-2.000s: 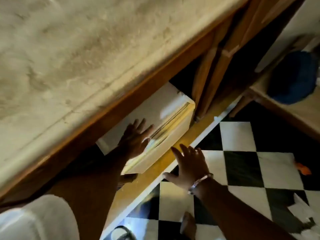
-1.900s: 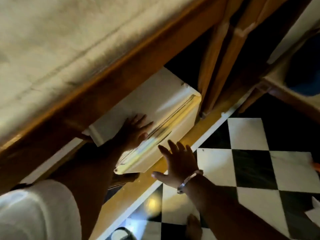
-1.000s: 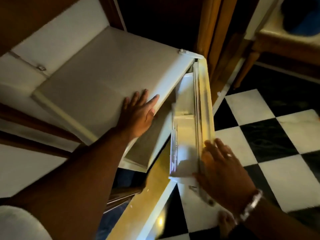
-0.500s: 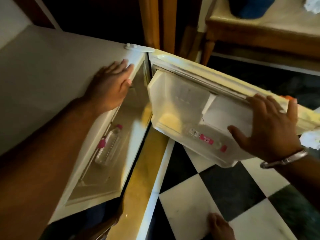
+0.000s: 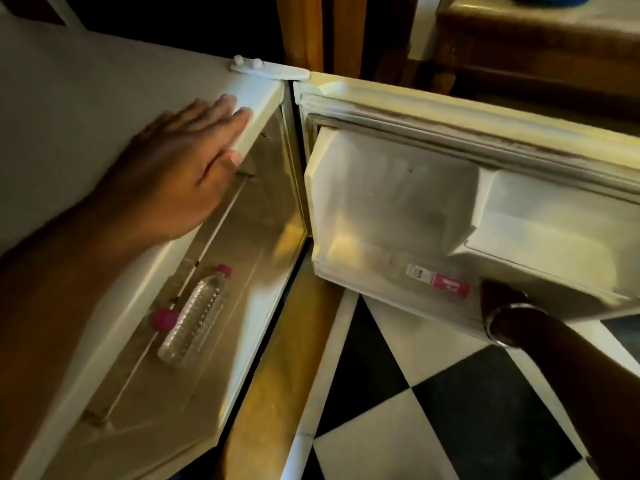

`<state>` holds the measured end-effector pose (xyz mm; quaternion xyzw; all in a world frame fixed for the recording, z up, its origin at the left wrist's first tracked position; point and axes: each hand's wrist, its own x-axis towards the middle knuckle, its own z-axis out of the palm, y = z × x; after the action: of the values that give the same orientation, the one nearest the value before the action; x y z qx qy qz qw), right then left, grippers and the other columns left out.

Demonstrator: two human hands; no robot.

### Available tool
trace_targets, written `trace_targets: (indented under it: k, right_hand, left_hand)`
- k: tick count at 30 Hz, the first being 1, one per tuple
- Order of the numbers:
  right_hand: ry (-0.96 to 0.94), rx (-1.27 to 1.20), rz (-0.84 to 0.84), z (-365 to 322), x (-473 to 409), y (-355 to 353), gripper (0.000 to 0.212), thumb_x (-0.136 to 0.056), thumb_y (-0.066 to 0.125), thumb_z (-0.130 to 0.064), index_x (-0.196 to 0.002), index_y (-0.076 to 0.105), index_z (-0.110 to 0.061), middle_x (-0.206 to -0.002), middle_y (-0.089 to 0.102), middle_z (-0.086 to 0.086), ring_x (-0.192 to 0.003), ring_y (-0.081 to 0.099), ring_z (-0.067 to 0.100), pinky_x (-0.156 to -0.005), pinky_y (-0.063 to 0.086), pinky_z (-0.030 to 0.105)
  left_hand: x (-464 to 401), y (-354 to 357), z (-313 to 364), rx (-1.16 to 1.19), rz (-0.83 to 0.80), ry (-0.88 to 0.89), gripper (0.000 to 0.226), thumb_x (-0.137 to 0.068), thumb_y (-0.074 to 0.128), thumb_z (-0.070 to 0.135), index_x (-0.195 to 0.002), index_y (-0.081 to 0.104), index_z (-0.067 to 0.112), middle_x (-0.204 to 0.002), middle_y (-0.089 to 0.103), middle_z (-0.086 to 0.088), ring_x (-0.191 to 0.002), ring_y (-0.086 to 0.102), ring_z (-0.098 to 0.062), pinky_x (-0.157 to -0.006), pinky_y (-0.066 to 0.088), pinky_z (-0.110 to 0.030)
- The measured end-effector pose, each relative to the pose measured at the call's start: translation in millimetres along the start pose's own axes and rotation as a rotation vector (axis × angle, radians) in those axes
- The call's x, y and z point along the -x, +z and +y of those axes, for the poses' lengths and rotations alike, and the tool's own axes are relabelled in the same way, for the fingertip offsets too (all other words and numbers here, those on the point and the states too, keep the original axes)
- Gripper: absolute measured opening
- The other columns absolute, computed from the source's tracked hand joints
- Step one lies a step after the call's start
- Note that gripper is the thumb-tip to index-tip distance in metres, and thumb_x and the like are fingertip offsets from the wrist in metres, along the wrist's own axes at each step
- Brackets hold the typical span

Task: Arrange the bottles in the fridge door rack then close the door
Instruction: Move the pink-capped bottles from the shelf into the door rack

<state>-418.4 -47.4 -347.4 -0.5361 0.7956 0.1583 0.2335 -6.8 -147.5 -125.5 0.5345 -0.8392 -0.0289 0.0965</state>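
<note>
Resting flat on the top of the small fridge (image 5: 86, 109), the left hand (image 5: 183, 174) has its fingers stretched out and close together, holding nothing, with the fingertips at the front edge. The fridge door (image 5: 485, 140) stands wide open. One clear bottle (image 5: 194, 315) with a pink cap lies on its side inside the fridge, and a second pink cap (image 5: 164, 318) shows just beside it. Another bottle (image 5: 438, 281), with a pink label, lies in the door rack (image 5: 363, 285). The right hand (image 5: 498, 296) reaches under the rack; only the wrist with a bracelet (image 5: 498, 323) shows, so its grip I cannot tell
</note>
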Motion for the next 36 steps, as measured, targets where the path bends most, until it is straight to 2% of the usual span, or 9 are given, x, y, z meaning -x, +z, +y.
trace_targets:
  k: [4,6,9,12,15,21,27,31,36]
  right_hand:
    - [0.024,-0.126,-0.048,1.8,-33.7,1.4,0.057,-0.093,0.051,-0.019,-0.146,0.031,-0.015,-0.148,0.04,0.018,-0.134,0.039,0.034,-0.112,0.03,0.044]
    - [0.021,-0.273,0.023,2.9,-20.7,-5.0,0.031,-0.084,0.059,-0.031,-0.115,0.06,-0.03,-0.113,0.065,0.016,-0.103,0.06,0.037,-0.089,0.051,0.051]
    - [-0.057,-0.218,0.221,-7.1,-7.1,-0.7,0.021,-0.082,0.061,-0.037,-0.102,0.055,-0.035,-0.09,0.069,0.009,-0.078,0.063,0.033,-0.057,0.054,0.041]
    - [-0.018,-0.332,0.116,-22.9,-8.3,0.2,0.056,-0.091,0.058,-0.035,-0.14,0.037,-0.015,-0.124,0.06,0.025,-0.108,0.058,0.04,-0.088,0.046,0.043]
    - [0.051,-0.421,-0.065,-30.0,-20.9,-4.5,0.043,-0.1,0.044,-0.018,-0.136,0.042,0.006,-0.139,0.048,0.025,-0.126,0.047,0.039,-0.104,0.036,0.037]
    - [0.144,-1.191,0.101,-51.8,-7.2,-11.4,0.03,-0.096,0.051,-0.011,-0.117,0.051,0.011,-0.078,0.056,0.017,-0.061,0.051,0.027,-0.051,0.044,0.031]
    - [-0.477,-0.842,0.749,-136.7,26.3,-22.3,0.03,-0.087,0.065,-0.012,-0.115,0.056,-0.015,-0.1,0.055,0.002,-0.078,0.057,0.013,-0.076,0.046,0.02]
    - [-0.535,-0.832,0.702,-186.2,17.8,-32.9,0.045,-0.088,0.063,-0.027,-0.13,0.048,-0.02,-0.116,0.06,0.002,-0.104,0.057,0.021,-0.085,0.053,0.047]
    - [-0.486,-0.898,0.437,-186.1,14.2,13.0,0.073,-0.087,0.065,-0.036,-0.148,0.027,-0.023,-0.145,0.045,0.005,-0.129,0.047,0.021,-0.101,0.046,0.045]
  left_hand:
    - [-0.8,2.8,-6.5,0.033,0.017,0.008,0.057,-0.097,0.028,0.043,-0.152,0.029,0.029,-0.162,0.025,0.001,-0.149,0.021,-0.02,-0.12,0.02,-0.049]
    - [-0.4,4.3,-9.3,0.036,0.032,0.015,0.056,-0.097,0.029,0.043,-0.151,0.031,0.029,-0.162,0.028,0.0,-0.149,0.024,-0.021,-0.119,0.022,-0.051]
    - [-2.4,6.9,-13.0,0.038,0.021,0.026,0.057,-0.096,0.029,0.045,-0.151,0.03,0.029,-0.162,0.028,-0.001,-0.149,0.025,-0.023,-0.118,0.023,-0.053]
    - [-3.6,5.6,-14.3,0.064,0.001,0.032,0.059,-0.095,0.027,0.048,-0.152,0.029,0.031,-0.162,0.027,0.001,-0.149,0.024,-0.022,-0.118,0.022,-0.054]
    - [-0.8,5.8,-14.5,0.078,0.018,0.013,0.059,-0.094,0.026,0.049,-0.151,0.027,0.034,-0.162,0.025,0.004,-0.149,0.022,-0.02,-0.119,0.02,-0.053]
    - [-1.5,4.8,-14.6,0.085,-0.004,0.008,0.06,-0.094,0.026,0.051,-0.151,0.027,0.035,-0.163,0.024,0.007,-0.15,0.02,-0.017,-0.12,0.019,-0.052]
    - [1.7,1.9,-9.3,0.079,-0.003,-0.009,0.062,-0.092,0.03,0.051,-0.151,0.026,0.035,-0.163,0.023,0.01,-0.15,0.018,-0.015,-0.12,0.018,-0.051]
    - [2.3,-1.9,-5.2,0.084,-0.026,-0.022,0.064,-0.09,0.032,0.052,-0.152,0.027,0.034,-0.163,0.021,0.009,-0.15,0.016,-0.014,-0.121,0.017,-0.05]
    - [2.7,-3.6,-0.1,0.056,-0.044,-0.045,0.066,-0.09,0.034,0.051,-0.153,0.025,0.032,-0.164,0.019,0.007,-0.151,0.014,-0.015,-0.121,0.015,-0.048]
